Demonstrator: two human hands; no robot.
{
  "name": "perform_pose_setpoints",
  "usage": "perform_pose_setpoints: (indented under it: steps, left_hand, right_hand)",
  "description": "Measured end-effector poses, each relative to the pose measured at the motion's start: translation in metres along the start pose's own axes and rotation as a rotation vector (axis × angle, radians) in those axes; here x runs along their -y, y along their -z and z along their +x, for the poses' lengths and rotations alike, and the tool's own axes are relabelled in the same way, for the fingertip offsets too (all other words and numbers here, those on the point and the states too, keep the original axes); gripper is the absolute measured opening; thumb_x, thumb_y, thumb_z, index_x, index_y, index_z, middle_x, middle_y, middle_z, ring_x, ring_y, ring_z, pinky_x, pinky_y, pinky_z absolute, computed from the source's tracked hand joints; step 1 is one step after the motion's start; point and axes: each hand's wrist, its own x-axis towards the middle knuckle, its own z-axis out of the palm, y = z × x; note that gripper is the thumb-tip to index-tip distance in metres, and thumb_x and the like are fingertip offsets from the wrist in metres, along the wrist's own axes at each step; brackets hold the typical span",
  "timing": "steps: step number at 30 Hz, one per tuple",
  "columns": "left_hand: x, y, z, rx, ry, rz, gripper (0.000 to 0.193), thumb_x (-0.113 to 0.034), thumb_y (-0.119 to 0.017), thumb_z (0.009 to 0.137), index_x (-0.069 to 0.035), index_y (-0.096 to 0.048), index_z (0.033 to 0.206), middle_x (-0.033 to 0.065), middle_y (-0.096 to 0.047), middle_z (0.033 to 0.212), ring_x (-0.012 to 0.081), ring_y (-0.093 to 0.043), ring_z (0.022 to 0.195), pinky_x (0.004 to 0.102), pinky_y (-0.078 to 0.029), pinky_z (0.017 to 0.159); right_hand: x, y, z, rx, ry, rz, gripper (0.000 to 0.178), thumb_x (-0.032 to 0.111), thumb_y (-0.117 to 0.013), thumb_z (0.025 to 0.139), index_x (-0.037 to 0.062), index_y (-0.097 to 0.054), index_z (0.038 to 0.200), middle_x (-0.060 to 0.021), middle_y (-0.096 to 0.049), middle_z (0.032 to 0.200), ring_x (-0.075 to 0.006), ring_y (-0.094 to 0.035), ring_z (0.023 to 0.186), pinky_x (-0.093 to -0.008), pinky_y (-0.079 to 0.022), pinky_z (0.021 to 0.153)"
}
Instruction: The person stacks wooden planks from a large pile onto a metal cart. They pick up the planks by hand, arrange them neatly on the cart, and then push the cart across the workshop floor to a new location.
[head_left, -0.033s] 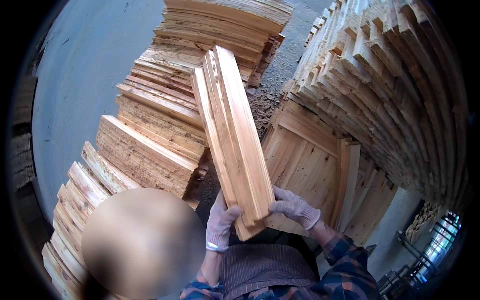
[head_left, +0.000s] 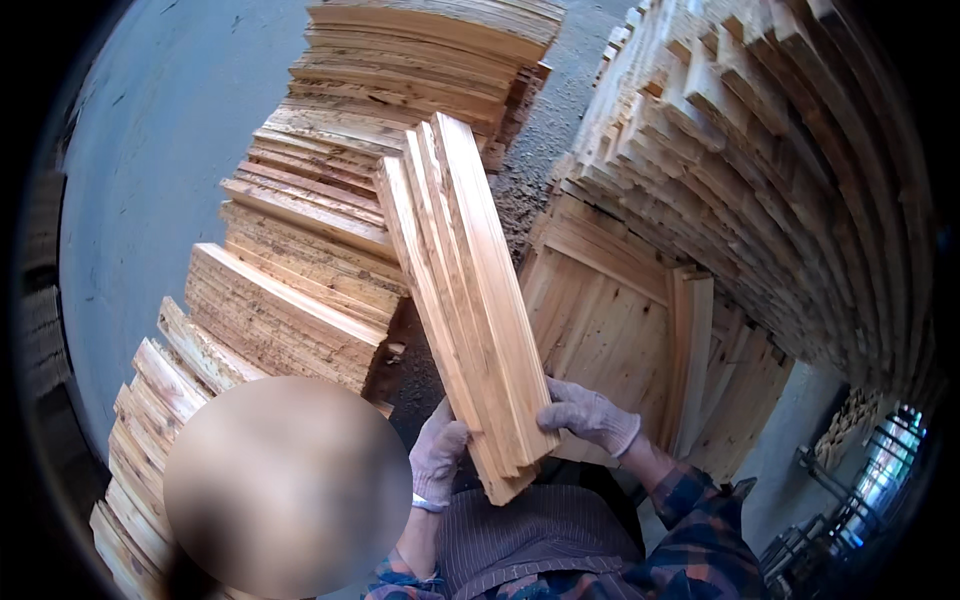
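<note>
left hand (head_left: 438, 455) gloved, clenched on near end of plank bundle (head_left: 462, 290) | right hand (head_left: 590, 415) gloved, grips bundle's right edge | bundle tilted, raised over dirt gap between stacked boards (head_left: 300, 270) at left and leaning plank stack (head_left: 740, 170) at right | no containers visible

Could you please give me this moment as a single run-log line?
left hand: grips bundle's near end | right hand: grips bundle's right edge | bundle of boards: held on edge | nearby: board stacks
</note>
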Motion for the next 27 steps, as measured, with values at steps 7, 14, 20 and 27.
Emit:
perform_pose_setpoints:
  steps: [7,14,20,27]
  left_hand:
    - [0.09,-0.022,0.028,-0.294,0.033,0.019,0.034,-0.029,-0.053,0.098,-0.004,-0.049,0.122,0.0091,-0.062,0.099,0.0175,-0.063,0.083,0.0321,-0.058,0.074]
    - [0.143,-0.014,-0.071,-0.363,0.354,-0.396,0.035,-0.031,-0.044,0.099,-0.004,-0.048,0.121,0.0062,-0.059,0.103,0.0108,-0.062,0.078,0.0263,-0.057,0.064]
    - [0.221,-0.068,-0.119,-0.312,0.161,-0.3,0.047,-0.035,-0.056,0.092,-0.006,-0.05,0.129,0.0099,-0.058,0.125,0.0227,-0.056,0.113,0.0441,-0.045,0.101]
    - [0.276,-0.083,-0.127,-0.067,0.115,-0.466,0.059,-0.024,-0.068,0.083,0.002,-0.046,0.131,0.0175,-0.056,0.128,0.0309,-0.057,0.114,0.0464,-0.048,0.099]
  right_hand:
    - [-0.057,0.026,-0.012,-0.249,-0.067,0.134,0.081,0.042,-0.083,0.072,-0.0015,-0.049,0.132,-0.0074,-0.062,0.115,-0.0133,-0.056,0.104,-0.0291,-0.047,0.088]
    - [-0.061,0.026,-0.146,-0.17,0.072,-0.304,0.091,0.049,-0.082,0.065,-0.0061,-0.048,0.13,-0.023,-0.061,0.114,-0.0312,-0.059,0.105,-0.0347,-0.046,0.092]
    - [-0.03,0.072,-0.245,-0.064,-0.107,-0.796,0.097,0.044,-0.082,0.061,0.002,-0.042,0.138,-0.0251,-0.056,0.111,-0.0363,-0.056,0.103,-0.0427,-0.046,0.09]
    - [-0.047,0.043,-0.279,-0.355,-0.01,-1.043,0.103,0.034,-0.083,0.059,0.0239,-0.031,0.148,-0.0211,-0.044,0.128,-0.0398,-0.051,0.111,-0.0462,-0.044,0.097]
